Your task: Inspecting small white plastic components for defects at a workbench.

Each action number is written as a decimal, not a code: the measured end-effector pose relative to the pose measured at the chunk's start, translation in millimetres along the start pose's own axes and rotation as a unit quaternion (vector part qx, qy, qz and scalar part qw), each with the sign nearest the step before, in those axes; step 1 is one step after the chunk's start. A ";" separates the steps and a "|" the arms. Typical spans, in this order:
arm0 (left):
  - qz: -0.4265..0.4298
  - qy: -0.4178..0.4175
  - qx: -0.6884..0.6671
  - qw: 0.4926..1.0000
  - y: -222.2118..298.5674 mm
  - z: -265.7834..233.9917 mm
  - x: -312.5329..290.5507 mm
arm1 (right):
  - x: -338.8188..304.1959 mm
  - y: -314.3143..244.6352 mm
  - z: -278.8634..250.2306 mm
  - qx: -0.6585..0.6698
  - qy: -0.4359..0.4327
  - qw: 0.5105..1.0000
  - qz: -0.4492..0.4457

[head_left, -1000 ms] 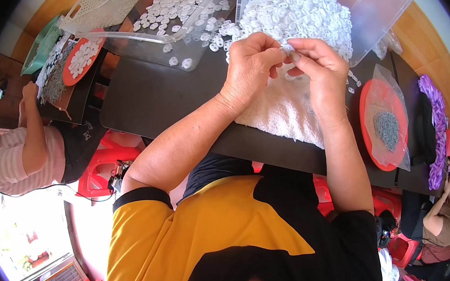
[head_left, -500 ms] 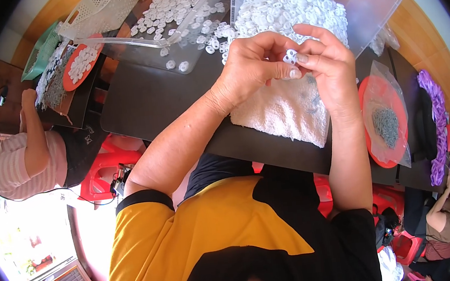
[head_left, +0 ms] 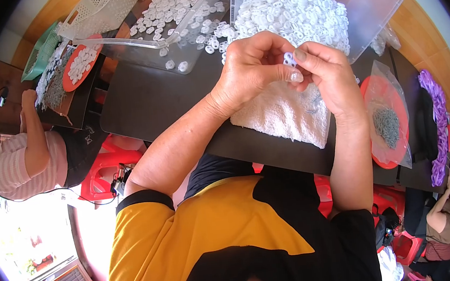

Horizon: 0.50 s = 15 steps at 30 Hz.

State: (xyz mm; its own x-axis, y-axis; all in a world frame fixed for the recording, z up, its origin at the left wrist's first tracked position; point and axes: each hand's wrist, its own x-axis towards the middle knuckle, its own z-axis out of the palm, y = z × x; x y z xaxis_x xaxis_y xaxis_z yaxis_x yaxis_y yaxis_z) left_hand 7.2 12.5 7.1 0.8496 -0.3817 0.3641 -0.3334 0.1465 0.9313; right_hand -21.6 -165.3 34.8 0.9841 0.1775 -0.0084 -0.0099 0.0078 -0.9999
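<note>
A small white plastic piece with dark holes (head_left: 289, 60) is pinched between the thumb and fingers of my left hand (head_left: 253, 64). My right hand (head_left: 331, 76) is closed beside it, thumb and forefinger at the piece's right edge. Whatever lies between my right fingers is hidden. Both hands hover over a pale towel (head_left: 277, 116) on the dark table (head_left: 151, 101); a few thin grey bits lie on the towel's right part. Just beyond my hands, a heap of white plastic pieces (head_left: 288, 12) fills a clear bin (head_left: 371, 2).
Left of the bin, another clear tub (head_left: 172, 40) stands among spread white pieces. At right, a red plate (head_left: 367, 94) holds a clear bag with small grey metal parts (head_left: 386, 127), near a purple bundle (head_left: 437, 125). Another person (head_left: 26, 154) sits at left by a red plate of white pieces (head_left: 83, 64).
My right fingers have curled in and the hand has shifted slightly down and right. The white piece has turned a little in my left fingers and now stands more upright.
</note>
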 end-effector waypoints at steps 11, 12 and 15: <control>-0.057 -0.001 -0.070 0.996 6.8 0.6 -0.5 | -1.0 1.8 -0.9 0.015 0.003 1.000 -0.026; -0.058 0.007 -0.091 0.994 5.8 -0.2 0.3 | -0.5 2.3 -0.8 0.015 0.003 1.000 -0.025; -0.066 0.011 -0.104 0.992 8.1 -2.2 1.1 | 0.8 3.1 1.2 -0.020 0.008 0.999 -0.041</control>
State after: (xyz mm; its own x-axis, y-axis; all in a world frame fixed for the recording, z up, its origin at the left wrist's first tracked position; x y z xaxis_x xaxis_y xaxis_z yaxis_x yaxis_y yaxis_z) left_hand 6.3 15.3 15.1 0.8898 -0.3897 0.2373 -0.1298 0.2824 0.9505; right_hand -21.0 -164.0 31.7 0.9840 0.1620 0.0746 0.0784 -0.0172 -0.9968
